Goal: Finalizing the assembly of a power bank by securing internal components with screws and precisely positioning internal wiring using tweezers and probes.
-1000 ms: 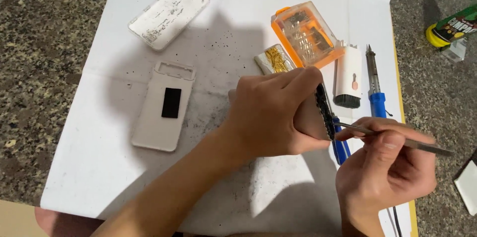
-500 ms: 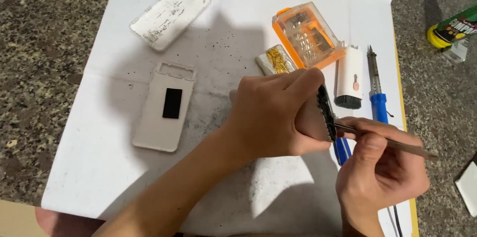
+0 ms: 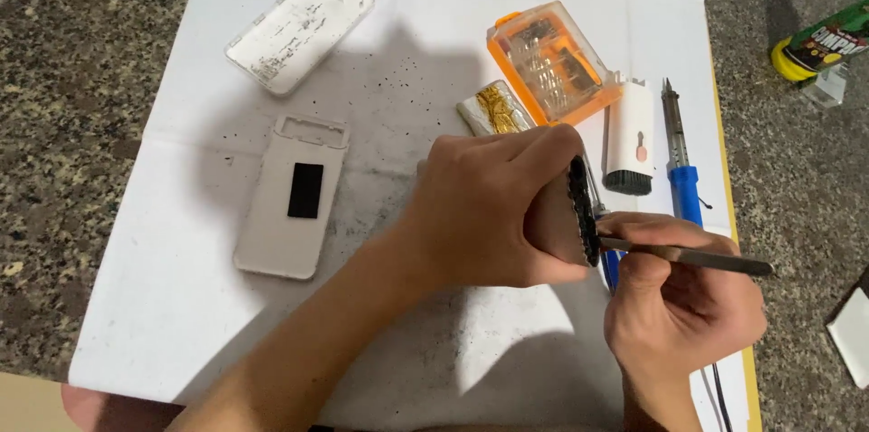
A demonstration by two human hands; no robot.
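Head view: the left hand (image 3: pixel 493 210) is curled tight around a small dark-edged device (image 3: pixel 579 212), held on edge above the white paper (image 3: pixel 163 287) on the table (image 3: pixel 81 79). The right hand (image 3: pixel 683 301), just beside it, pinches metal tweezers (image 3: pixel 697 257) whose tip touches the device's edge. Left of the left hand lies a white casing (image 3: pixel 290 201); beyond the hands, an orange case (image 3: pixel 552 61) and a blue-handled soldering iron (image 3: pixel 679 151).

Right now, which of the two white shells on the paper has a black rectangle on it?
The nearer shell, lying left of the left hand. The farther shell shows only dark specks.
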